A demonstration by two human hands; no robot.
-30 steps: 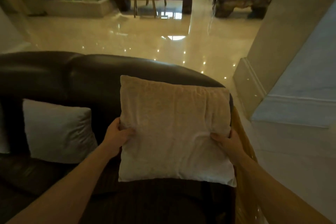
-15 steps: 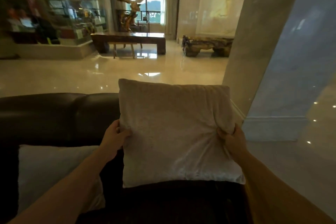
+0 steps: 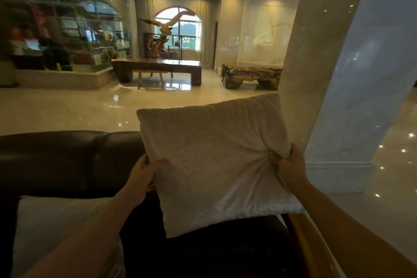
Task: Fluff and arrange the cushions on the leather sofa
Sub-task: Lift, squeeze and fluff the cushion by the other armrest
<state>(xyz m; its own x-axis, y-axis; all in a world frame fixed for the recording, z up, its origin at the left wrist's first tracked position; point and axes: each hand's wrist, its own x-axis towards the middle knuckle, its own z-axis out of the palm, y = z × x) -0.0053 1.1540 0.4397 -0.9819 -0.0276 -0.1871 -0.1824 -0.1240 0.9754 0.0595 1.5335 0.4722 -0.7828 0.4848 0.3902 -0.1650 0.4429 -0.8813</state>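
I hold a beige velvet cushion (image 3: pixel 214 160) up in front of me, above the dark leather sofa (image 3: pixel 63 162), tilted with its right side higher. My left hand (image 3: pixel 142 174) grips the cushion's left edge. My right hand (image 3: pixel 287 165) pinches a bunch of fabric on its right edge. A second pale cushion (image 3: pixel 56 232) leans against the sofa back at the lower left, partly hidden by my left forearm.
A wide marble pillar (image 3: pixel 338 74) rises just right of the sofa's wooden arm (image 3: pixel 306 244). Behind the sofa lies glossy floor, with a dark wooden table (image 3: pixel 158 67), a root-wood bench (image 3: pixel 250 75) and glass display cabinets (image 3: pixel 67 36) further back.
The cushion has risen off the sofa seat and tilted clockwise. My right hand has tightened into a pinch on the fabric. My view has lifted toward the room.
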